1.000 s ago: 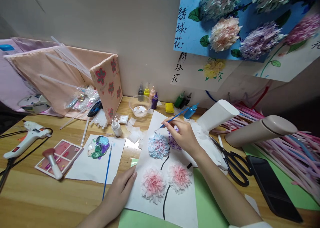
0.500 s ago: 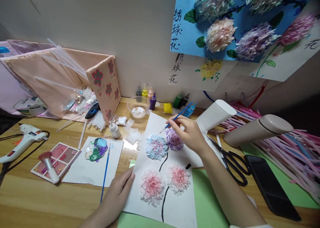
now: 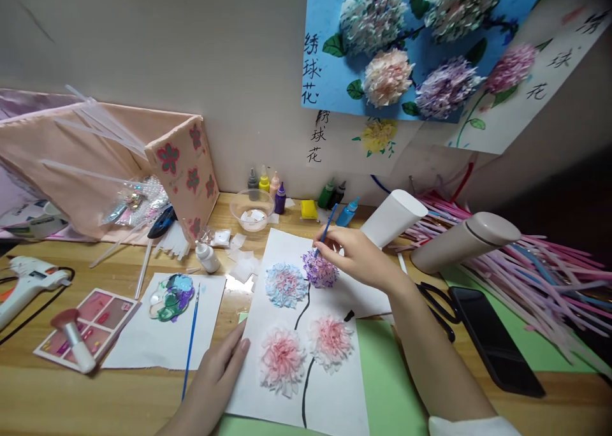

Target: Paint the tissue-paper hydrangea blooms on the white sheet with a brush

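My right hand (image 3: 351, 252) pinches a thin blue paintbrush (image 3: 327, 224), its tip down at the purple paper flower (image 3: 319, 270). That flower sits at the upper right of a white sheet of paper (image 3: 335, 394). Beside it is a light-blue flower (image 3: 287, 285) with a pink centre. Two pink flowers, one left (image 3: 282, 362) and one right (image 3: 331, 343), fill the lower half. Black painted stems run between them. My left hand (image 3: 222, 369) grips the sheet's left edge, thumb on top. A second blue paintbrush (image 3: 192, 334) lies to its left, near a paint-smeared palette (image 3: 171, 297).
Paint bottles (image 3: 280, 197) and a clear bowl (image 3: 253, 210) stand by the wall. A glue gun (image 3: 36, 283) and makeup brush (image 3: 75, 341) lie left. On the right are a tumbler (image 3: 466, 241), scissors (image 3: 437, 305), a phone (image 3: 495, 340) and pipe cleaners (image 3: 549, 283). Flower pictures (image 3: 329, 72) hang above.
My right hand has tilted the paintbrush more upright and brought its tip from above the light-blue flower onto the purple one. The whole view has shifted slightly; my left hand stays on the sheet.
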`<action>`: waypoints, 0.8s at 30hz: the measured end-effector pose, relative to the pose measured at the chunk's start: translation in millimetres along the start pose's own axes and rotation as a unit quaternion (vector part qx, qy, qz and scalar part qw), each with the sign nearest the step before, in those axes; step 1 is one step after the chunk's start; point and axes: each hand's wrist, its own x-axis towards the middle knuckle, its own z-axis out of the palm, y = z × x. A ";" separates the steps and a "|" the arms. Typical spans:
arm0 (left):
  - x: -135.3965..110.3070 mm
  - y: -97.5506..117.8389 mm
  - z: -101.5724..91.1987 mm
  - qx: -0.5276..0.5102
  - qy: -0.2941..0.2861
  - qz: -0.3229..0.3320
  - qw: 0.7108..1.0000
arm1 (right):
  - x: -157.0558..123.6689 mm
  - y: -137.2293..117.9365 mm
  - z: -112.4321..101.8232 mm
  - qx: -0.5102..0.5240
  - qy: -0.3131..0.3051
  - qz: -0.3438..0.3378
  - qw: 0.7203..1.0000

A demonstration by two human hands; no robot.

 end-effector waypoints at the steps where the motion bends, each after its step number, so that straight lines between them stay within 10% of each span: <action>1: -0.4 0.0 -0.4 -0.003 0.000 -0.001 1.000 | -0.5 0.4 -1.6 -0.008 -0.006 0.002 1.000; 24: -2.4 6.7 0.0 -0.009 0.031 0.007 0.999 | -2.5 -3.0 -0.7 -0.007 -0.049 -0.015 0.999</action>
